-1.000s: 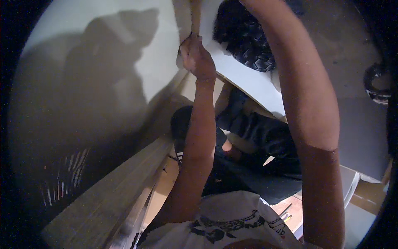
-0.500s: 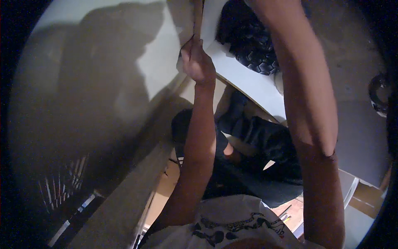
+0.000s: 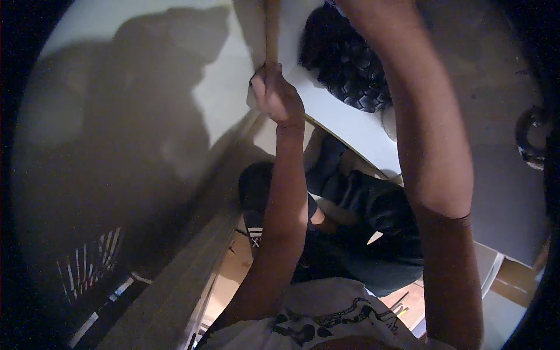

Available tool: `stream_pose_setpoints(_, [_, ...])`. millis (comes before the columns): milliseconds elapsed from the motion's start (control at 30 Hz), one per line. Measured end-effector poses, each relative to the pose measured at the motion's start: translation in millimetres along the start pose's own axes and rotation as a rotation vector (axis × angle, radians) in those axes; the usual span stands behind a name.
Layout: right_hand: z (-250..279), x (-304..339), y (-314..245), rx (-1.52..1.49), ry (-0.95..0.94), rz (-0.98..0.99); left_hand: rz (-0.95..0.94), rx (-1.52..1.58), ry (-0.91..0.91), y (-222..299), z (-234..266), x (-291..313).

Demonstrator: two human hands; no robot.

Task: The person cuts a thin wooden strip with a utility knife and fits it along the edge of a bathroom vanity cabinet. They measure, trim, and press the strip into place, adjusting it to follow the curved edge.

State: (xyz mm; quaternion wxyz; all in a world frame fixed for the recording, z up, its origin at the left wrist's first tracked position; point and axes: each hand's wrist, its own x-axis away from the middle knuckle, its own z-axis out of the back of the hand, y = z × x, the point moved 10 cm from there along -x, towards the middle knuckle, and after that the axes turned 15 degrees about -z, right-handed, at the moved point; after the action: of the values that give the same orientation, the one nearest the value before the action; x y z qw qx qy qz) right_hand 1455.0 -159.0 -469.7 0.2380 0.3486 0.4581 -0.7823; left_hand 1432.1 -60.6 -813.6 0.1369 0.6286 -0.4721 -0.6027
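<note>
My left hand (image 3: 277, 98) is raised in front of me beside the pale wall. Its fingers are closed around the lower end of a narrow tan strip (image 3: 272, 32), which runs up out of the picture's top edge. What the strip is made of I cannot tell. My right forearm (image 3: 431, 128) reaches up past the top edge, so the right hand lies outside the view. Between the two arms, a rounded black thing (image 3: 350, 64) with a chunky woven-looking surface rests on a white panel (image 3: 361, 140).
A pale wall (image 3: 146, 116) with a large shadow fills the left side. My dark-trousered legs (image 3: 361, 204) are bent below the white panel. At the far right lies a dark ring (image 3: 531, 137) like a tape roll, above a brown cardboard piece (image 3: 513, 280).
My left hand has come slightly down toward me, and the tan strip has shifted a little left. The right forearm has also moved slightly left.
</note>
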Motion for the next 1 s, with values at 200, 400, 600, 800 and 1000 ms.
stream_pose_setpoints(200, [-0.6,0.3,2.8,0.021,0.131,-0.061,-0.135,-0.218,-0.157,26.2,-3.2,-7.4])
stream_pose_setpoints(400, [-6.2,-1.6,3.2,0.128,0.164,-0.151,-0.397,-0.377,-0.269,80.1,-11.0,-20.4])
stream_pose_setpoints(600, [-10.3,-8.8,2.7,0.214,0.051,-0.157,-0.393,-0.208,-0.13,120.6,-14.6,-76.1])
stream_pose_setpoints(800, [-9.6,-3.3,-1.0,0.128,-0.006,-0.257,-0.518,-0.271,-0.039,118.8,-14.7,-74.2])
stream_pose_setpoints(1000, [-2.1,-8.3,-0.3,0.098,0.032,-0.194,-0.476,-0.309,-0.068,117.4,-17.6,-72.1])
